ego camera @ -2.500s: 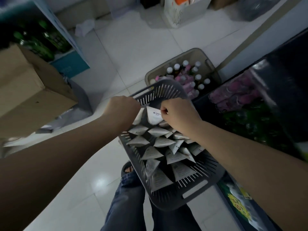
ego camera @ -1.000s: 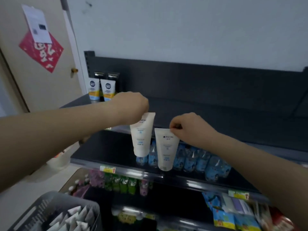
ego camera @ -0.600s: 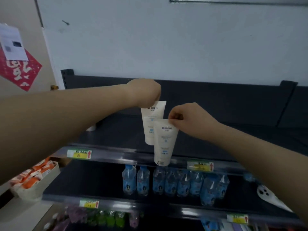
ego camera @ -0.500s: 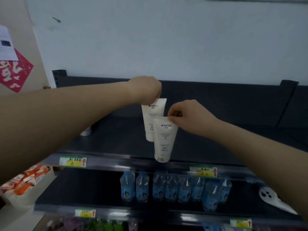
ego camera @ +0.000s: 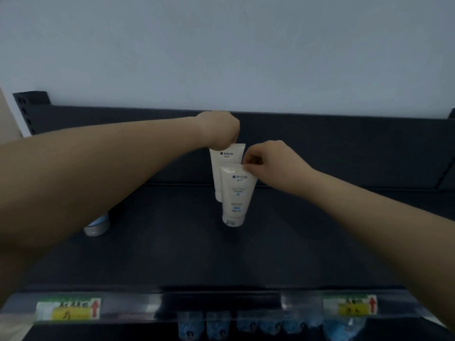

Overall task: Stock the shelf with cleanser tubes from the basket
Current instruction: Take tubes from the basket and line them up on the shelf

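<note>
2 tubes are now in over the shelf deck. 2.5 s ago both hands were down in the basket. 1.0 s ago the tubes hung out in front of the shelving. The basket is out of view now. My read: the carry is done and this is the set-down of this pair. Only 1 other item shows on this deck, so stocking looks early.

Grip: right hand pinches the top right corner of the front tube, thumb and fingers closed on the crimp. Left hand is curled over the top of the rear tube. Its fingers are hidden under the knuckles, but the tube hangs from that fist. Both tubes are cap-down and near upright. The front tube cap is at or just above the deck; can't tell contact.

Room, all relative to the front tube:
- Rear tube is directly behind and overlaps it in view; touching or not is unclear.
- Back panel is behind that, close to the rear tube, so little depth is left there.
- Round container is well to the left, under the left forearm.
- Open deck lies to the right and in front, out to the price rail.
- Blue bottles sit 1 level below, out of the way.

Risk, as I judge it: cap-down tubes tip easily, so release 1 at a time.
</note>
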